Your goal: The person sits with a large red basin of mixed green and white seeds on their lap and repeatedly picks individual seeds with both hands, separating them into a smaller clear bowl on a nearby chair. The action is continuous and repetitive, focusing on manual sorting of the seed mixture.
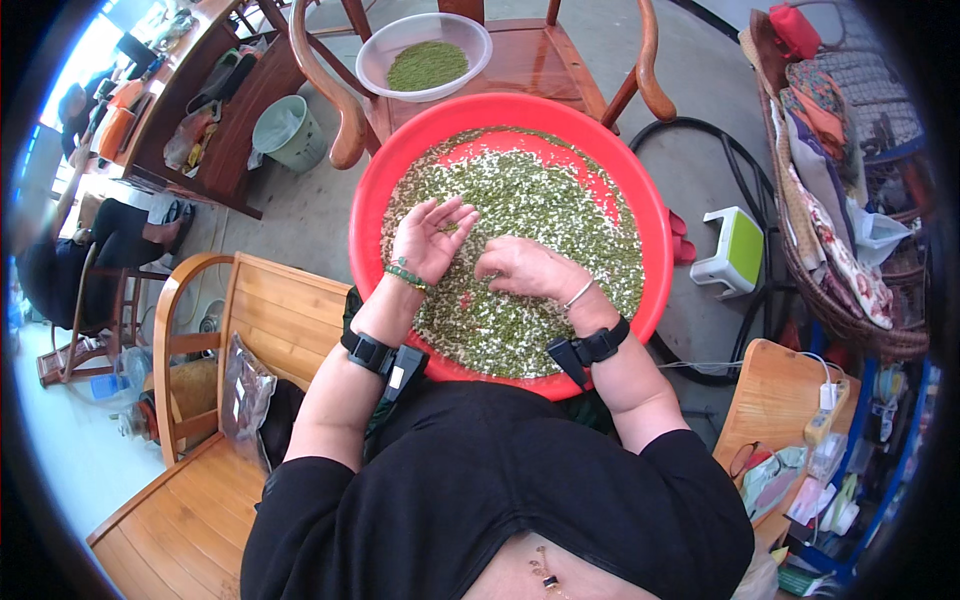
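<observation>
A wide red plastic basin (660,247) is in front of me, with a layer of small green and white pieces (517,180) spread over its bottom. Palm up above the left part of this layer, my left hand (431,238) has its fingers loosely bent, and a few small green pieces show in the palm. Close to its right, my right hand (529,268) is turned down with fingertips bent together just over the pieces. Whether anything is pinched there is hidden. Both forearms wear black straps with devices.
Behind the basin, a wooden armchair (525,56) carries a translucent bowl (480,64) of green pieces. A bamboo bench (285,300) stands at left, a pale green bin (289,142) beyond it. Right are a small stool (739,247), black hose (679,127) and wicker basket (795,247). A person sits far left.
</observation>
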A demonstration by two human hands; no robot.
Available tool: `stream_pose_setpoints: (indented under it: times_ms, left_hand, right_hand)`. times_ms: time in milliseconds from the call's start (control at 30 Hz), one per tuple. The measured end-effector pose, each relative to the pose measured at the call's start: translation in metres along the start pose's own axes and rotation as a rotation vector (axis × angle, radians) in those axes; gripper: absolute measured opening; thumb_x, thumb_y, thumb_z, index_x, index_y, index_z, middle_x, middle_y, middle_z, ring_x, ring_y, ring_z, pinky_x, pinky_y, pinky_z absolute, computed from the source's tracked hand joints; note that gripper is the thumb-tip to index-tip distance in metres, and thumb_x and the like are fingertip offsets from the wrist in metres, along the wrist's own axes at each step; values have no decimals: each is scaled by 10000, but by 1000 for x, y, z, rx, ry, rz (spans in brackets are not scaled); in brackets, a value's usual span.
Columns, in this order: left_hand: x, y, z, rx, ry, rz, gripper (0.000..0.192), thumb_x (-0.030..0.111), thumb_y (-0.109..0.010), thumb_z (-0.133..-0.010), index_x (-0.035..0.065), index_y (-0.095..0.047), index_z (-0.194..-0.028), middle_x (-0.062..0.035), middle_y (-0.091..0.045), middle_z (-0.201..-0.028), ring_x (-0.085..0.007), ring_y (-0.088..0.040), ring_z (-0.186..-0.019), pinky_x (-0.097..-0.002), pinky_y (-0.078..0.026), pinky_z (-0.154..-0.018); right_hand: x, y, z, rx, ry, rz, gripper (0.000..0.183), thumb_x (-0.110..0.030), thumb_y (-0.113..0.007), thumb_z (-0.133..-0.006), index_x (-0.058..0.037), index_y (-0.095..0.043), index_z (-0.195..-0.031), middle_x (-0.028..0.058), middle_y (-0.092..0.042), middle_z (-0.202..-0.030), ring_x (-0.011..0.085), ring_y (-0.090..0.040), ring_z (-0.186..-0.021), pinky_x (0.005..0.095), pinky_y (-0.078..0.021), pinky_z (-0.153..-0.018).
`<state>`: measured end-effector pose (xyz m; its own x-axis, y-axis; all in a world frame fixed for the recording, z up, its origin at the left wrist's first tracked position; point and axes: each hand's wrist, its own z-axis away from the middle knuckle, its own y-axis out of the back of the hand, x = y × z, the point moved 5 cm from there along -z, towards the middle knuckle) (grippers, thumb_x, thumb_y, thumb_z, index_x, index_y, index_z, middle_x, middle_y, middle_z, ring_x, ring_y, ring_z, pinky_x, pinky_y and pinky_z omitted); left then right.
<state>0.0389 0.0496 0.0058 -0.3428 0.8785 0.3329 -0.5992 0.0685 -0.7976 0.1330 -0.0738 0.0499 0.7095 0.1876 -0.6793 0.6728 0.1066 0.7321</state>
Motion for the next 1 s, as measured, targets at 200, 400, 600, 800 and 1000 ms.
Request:
stream_pose_setpoints:
  times_ms: [200, 400, 600, 800, 1000]
  left_hand:
    - [4, 1, -1, -5, -6, 16, 432, 196, -480, -941, -146, -503, -1204, -293, -558, -1192, -409, -532, -1170, -416, -463, -1030]
    - [8, -5, 1, 0, -9, 53, 429, 190, -478, -941, -148, -493, -1204, -295, -555, -1193, -410, -531, -1175, -417, -473, -1020]
    - [6, -4, 5, -3, -11, 56, 434, 191, -478, -943, -152, -484, -1209, -296, -551, -1199, -418, -525, -1182, -420, -474, -1017]
    - [4, -3, 5, -3, -8, 47, 433, 193, -476, -946, -151, -492, -1208, -293, -554, -1199, -420, -519, -1188, -417, -467, -1024]
    - [7, 1, -4, -9, -24, 26, 432, 192, -469, -945, -151, -497, -1205, -289, -559, -1191, -422, -520, -1185, -415, -468, -1021]
  right_hand:
    - [-1, -7, -6, 11, 79, 14, 206, -88, -715, -715, -81, -650, -910, 105, -583, -878, 302, -593, -910, 401, -494, -810]
    - [-2, -9, -11, -19, 96, -11, 160, -98, -702, -727, -76, -648, -876, 106, -585, -859, 298, -597, -890, 396, -499, -798]
    - [26, 9, 7, 106, -122, 116, 152, -94, -700, -718, -77, -644, -859, 103, -586, -827, 303, -595, -858, 407, -499, -786]
    - [16, 16, 10, 168, -60, 28, 128, -78, -687, -728, -75, -644, -849, 102, -600, -818, 291, -615, -820, 400, -508, -754]
    - [9, 7, 1, -67, -77, -17, 116, -104, -683, -715, -69, -660, -824, 105, -612, -794, 294, -627, -795, 402, -514, -719]
